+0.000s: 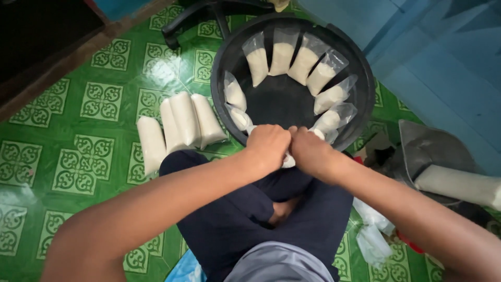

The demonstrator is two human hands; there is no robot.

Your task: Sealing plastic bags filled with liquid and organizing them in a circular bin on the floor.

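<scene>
Small bag: clear plastic with white filling, mostly hidden between the two fists, at the near rim of the basin; only a white bit shows below the fingers.
Left hand: fingers curled tight, pinching the small bag from the left; knuckles touch the right hand.
Right hand: fingers curled shut on the same bag from the right, pressed against the left fist.
Basin: black, round, on the floor just beyond the fingers; its near edge lies under both hands.
Filled bags in basin: clear pouches of white filling leaning around the inner wall, fanned from left of the fingers, round the far side, to right of them.
Long packs: four white cylinder-like packs lying side by side on the floor, left of the fingers, outside the basin.
Floor: green tiles with pale ornamental squares.
Empty bags: crumpled clear plastic, right of and nearer than the fingers.
Large white pack: lying far right of the fingers.
</scene>
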